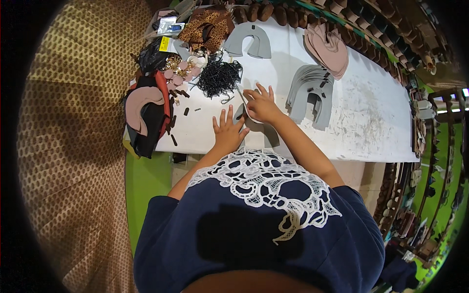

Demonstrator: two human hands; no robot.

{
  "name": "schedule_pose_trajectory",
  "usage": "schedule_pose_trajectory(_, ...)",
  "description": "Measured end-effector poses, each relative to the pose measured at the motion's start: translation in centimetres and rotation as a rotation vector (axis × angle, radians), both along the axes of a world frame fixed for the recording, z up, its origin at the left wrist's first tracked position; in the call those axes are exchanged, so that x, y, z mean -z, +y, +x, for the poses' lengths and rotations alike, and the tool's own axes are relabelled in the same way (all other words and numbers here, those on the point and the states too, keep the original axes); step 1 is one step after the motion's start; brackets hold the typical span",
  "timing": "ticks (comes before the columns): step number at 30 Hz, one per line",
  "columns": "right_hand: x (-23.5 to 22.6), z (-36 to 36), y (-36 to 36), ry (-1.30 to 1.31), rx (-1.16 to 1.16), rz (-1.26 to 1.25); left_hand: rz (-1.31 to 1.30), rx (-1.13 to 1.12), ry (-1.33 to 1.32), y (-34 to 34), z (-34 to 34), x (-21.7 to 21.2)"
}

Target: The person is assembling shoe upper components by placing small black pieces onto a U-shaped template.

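Observation:
On the white table just in front of me lies a U-shaped grey piece [267, 133], partly hidden under my hands. My left hand [227, 132] rests flat at its left side, fingers spread. My right hand [262, 107] is over its upper part, thumb and forefinger pinching a thin beaded strand [241, 97] and the other fingers stretched out. That strand runs up from the right hand to a tangled black heap of beaded trim [219, 75]. The fingertips' exact hold is small and partly hidden.
Stacked grey U-shaped pieces [310, 90] lie to the right, pink pieces [326, 49] beyond them. Another grey piece [249, 41] is at the back. Gold and pink ornaments [178, 71], small dark tabs [174, 122] and a black bag [146, 119] sit left. Brown shoe forms [281, 14] line the far edge.

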State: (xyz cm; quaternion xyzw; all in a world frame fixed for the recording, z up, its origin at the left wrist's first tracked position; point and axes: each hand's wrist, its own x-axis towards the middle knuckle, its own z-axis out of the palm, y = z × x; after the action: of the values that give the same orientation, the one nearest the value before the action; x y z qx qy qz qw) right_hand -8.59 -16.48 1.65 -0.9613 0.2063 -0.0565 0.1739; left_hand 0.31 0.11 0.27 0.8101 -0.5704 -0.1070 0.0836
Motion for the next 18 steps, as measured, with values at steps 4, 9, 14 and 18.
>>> schedule_pose_trajectory(4,-0.2,-0.4,0.1,-0.078,0.032,0.039,-0.088,0.001,-0.015,0.2,0.0,0.4)
schedule_pose_trajectory(9,-0.2,-0.4,0.0,0.004,0.017,0.045,-0.088,0.012,-0.034,0.1,-0.1,0.6)
schedule_pose_trajectory(14,0.0,-0.5,0.1,-0.002,0.018,0.051,-0.095,-0.01,-0.042,0.1,-0.1,0.7)
schedule_pose_trajectory(18,0.5,-0.4,0.0,-0.029,-0.008,0.01,-0.109,-0.049,-0.046,-0.1,-0.2,1.0)
